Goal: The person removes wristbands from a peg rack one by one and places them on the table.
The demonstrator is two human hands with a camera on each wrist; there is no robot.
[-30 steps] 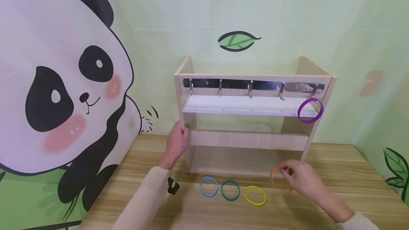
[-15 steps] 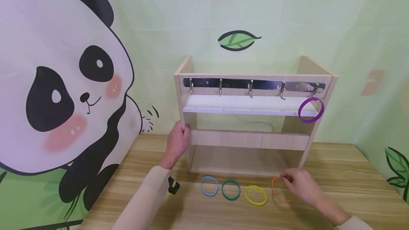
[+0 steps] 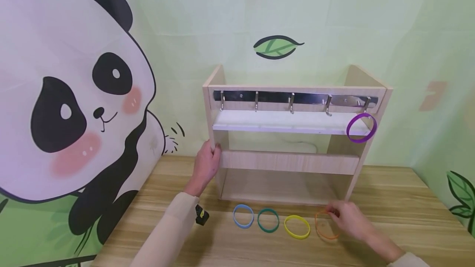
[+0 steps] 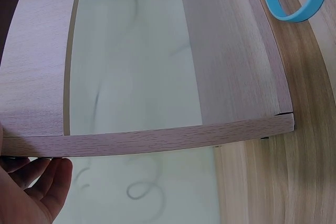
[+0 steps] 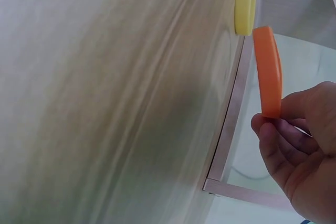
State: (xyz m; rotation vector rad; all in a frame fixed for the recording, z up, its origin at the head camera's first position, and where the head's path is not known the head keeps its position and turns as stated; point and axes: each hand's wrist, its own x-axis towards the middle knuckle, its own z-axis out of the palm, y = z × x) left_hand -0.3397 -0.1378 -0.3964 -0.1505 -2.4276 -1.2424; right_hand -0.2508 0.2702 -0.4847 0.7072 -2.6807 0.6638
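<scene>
My left hand (image 3: 205,162) grips the left side panel of a light wooden shelf unit (image 3: 289,162), thumb at the front edge. In the left wrist view its fingertips lie behind that panel (image 4: 136,142). My right hand (image 3: 350,217) pinches an orange silicone wristband (image 5: 269,72) between thumb and fingers, low over the table by the unit's front right corner. To the left of it lie a yellow wristband (image 3: 297,237), a green wristband (image 3: 272,231) and a light blue wristband (image 4: 302,15) in a row. A purple wristband (image 3: 359,140) hangs from the rightmost hook.
A shiny metal hook rail (image 3: 274,97) runs across the unit's top front, above a white shelf board (image 3: 274,120). A small black object (image 3: 202,215) sits on the wooden table (image 3: 393,193) beside my left sleeve. Behind stands a backdrop with a panda print (image 3: 74,106).
My right hand has come down with the orange wristband, which is now lower and nearly flat beside the yellow one. The left hand keeps its place on the side panel.
</scene>
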